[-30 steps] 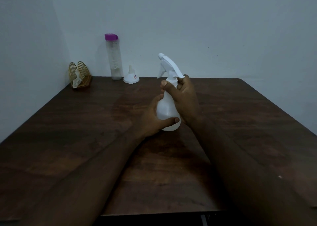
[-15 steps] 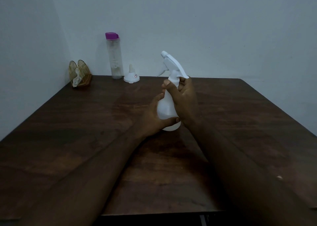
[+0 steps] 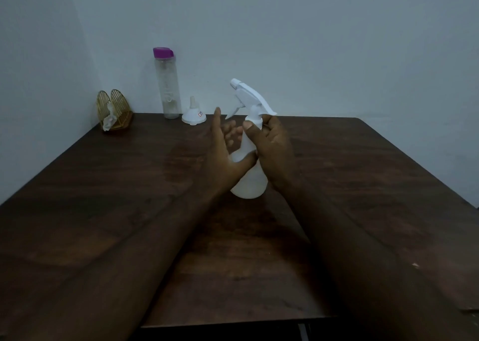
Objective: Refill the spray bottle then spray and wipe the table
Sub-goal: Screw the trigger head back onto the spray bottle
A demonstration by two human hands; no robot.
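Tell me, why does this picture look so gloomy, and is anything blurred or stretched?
Head view: dim, bluish light, so the dark table and forearms nearly merge; only the white spray bottle stands out; no glare. The left hand looks slightly soft-edged. The wide lens stretches the forearms toward the bottom edge.

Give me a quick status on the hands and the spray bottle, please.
Right hand grips spray bottle neck, trigger head on. Left hand open beside it. Stands on table, nothing in the way.
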